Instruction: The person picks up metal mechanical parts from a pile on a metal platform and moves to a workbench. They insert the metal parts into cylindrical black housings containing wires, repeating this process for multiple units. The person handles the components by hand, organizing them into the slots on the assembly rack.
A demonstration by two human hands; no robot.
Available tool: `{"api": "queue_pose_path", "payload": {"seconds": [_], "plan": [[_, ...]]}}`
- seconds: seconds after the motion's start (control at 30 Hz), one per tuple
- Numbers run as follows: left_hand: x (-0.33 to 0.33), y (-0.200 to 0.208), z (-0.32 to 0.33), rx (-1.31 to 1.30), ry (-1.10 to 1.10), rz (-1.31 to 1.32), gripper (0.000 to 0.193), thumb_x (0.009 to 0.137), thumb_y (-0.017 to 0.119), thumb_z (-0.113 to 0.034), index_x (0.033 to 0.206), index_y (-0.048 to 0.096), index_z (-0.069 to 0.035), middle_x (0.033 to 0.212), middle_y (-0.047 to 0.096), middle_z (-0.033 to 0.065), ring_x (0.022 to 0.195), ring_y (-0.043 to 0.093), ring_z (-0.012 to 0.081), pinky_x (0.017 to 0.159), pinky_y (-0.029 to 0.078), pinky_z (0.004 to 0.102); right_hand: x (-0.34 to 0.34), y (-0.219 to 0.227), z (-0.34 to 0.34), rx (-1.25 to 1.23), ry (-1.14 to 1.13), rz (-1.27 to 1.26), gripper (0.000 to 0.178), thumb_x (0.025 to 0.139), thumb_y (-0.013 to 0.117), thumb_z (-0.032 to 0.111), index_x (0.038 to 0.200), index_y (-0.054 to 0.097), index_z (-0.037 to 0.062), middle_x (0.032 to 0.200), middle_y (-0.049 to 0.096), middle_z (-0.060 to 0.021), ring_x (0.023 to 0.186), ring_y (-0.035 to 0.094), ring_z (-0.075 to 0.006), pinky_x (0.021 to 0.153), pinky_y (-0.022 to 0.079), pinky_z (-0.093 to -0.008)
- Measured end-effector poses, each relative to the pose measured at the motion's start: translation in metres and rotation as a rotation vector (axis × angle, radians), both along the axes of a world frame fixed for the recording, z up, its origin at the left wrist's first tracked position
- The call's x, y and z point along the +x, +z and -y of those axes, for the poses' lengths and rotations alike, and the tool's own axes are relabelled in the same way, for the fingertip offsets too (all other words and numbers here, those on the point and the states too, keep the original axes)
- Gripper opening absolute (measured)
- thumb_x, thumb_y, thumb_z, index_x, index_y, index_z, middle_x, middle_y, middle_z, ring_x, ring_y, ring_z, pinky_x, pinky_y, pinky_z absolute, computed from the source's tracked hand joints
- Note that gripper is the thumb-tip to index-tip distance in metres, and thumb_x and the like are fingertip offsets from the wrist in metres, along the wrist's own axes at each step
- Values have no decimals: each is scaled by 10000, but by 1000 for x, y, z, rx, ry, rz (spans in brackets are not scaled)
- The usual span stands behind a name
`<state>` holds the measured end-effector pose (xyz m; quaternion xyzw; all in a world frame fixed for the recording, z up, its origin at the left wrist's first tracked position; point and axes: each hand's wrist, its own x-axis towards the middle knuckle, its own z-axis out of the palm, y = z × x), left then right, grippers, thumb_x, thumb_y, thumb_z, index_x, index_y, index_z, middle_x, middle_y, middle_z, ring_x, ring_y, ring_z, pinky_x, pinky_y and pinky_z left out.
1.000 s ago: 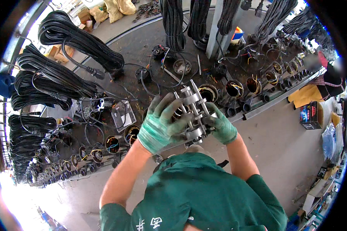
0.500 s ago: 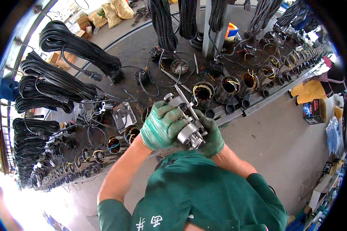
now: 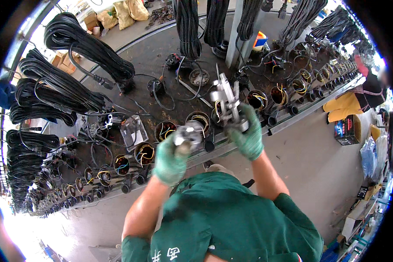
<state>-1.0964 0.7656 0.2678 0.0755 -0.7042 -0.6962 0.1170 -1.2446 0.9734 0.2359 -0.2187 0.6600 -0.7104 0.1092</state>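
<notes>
My left hand (image 3: 170,162), in a green-and-white knit glove, is closed around a round silver metal part (image 3: 190,132), slightly blurred. To its right, my gloved right hand (image 3: 249,139) grips a silver metal assembly with rods (image 3: 226,97). Its rods point away from me over the bench, and motion smears its details. The two metal pieces are apart. Just beyond my hands stands a row of dark cylindrical motor housings with coloured wires inside, among them one housing (image 3: 165,129) near my left hand and another (image 3: 256,100) beyond my right.
Thick bundles of black cable (image 3: 85,48) hang over the dark workbench (image 3: 131,107) at left and back. A grey metal post (image 3: 239,39) rises from it. A round metal plate (image 3: 199,77) and a clear plastic box (image 3: 134,132) lie there. An open carton (image 3: 348,130) is on the right.
My hands have separated. The left now holds the round metal part nearer me, while the right has carried the rodded assembly up and to the right. The view has shifted slightly.
</notes>
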Motion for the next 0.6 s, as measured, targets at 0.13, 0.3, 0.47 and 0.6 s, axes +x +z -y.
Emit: {"api": "queue_pose_path", "payload": {"seconds": [0.13, 0.3, 0.47, 0.6], "plan": [[42, 9, 58, -151, 216, 19, 886, 916, 652, -750, 1339, 615, 27, 971, 639, -30, 817, 498, 61, 695, 387, 250, -64, 29, -24, 510, 42, -315, 585, 823, 783, 84, 1360, 567, 3, 1056, 661, -81, 977, 632, -145, 843, 555, -340], [82, -18, 74, -164, 312, 130, 788, 963, 634, -695, 1307, 638, 14, 835, 574, -82, 702, 417, 32, 585, 309, 238, -95, -1, -3, 760, 143, -329, 596, 805, 810, 155, 1357, 608, 53, 1068, 688, -149, 1004, 669, -255, 918, 531, -392], [123, -61, 82, -174, 312, 82, 842, 929, 728, -643, 1342, 593, 78, 1111, 710, 75, 990, 612, 138, 882, 515, 312, -84, -14, 14, 1170, 75, -573, 625, 797, 818, 419, 1337, 624, 172, 1210, 660, -192, 1117, 640, -437, 973, 532, -531], [148, -75, 82, -74, 339, 175, 830, 916, 734, -659, 1314, 612, 59, 1059, 690, 43, 944, 588, 116, 833, 506, 294, -73, -21, 8, 1112, 65, -542, 771, 770, 867, 386, 1408, 536, 109, 1362, 552, -233, 1228, 570, -468, 1046, 505, -535]]}}
